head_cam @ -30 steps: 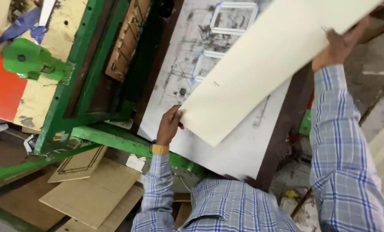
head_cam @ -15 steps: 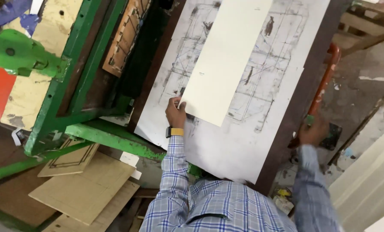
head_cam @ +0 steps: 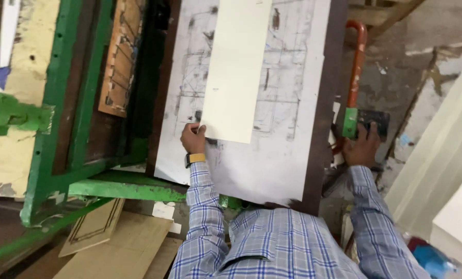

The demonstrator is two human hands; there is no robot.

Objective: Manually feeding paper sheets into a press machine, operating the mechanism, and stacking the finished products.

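view from above the worker at a green-framed press [head_cam: 86, 170]. a long cream card sheet [head_cam: 236, 67] lies flat on the ink-smudged white platen [head_cam: 287, 155], running lengthwise up the bed and covering part of the grey grid of lines marked there; its near left corner sits at the worker's fingers. the sheet appears laid and roughly squared to the marks, so placing seems done, while the fine seating of the corner and any working of the machine look not yet done; this is a reading of the layout only. the left hand [head_cam: 192, 138], wrist banded with a yellow-strapped watch [head_cam: 195, 158], rests on the platen with fingers curled loosely, the tips touching the sheet's near left corner and pressing rather than clasping it; nothing is enclosed in it. the right hand [head_cam: 362, 147] is off the bed, out to the right, wrapped around the dark grip at the green foot of an orange-red lever [head_cam: 356, 67] that rises alongside the platen's dark edge; the fingers seem closed on it. a wooden die board [head_cam: 121, 57] stands in the press frame at left, and brown card offcuts [head_cam: 122, 243] lie on the floor below. both sleeves are blue plaid.
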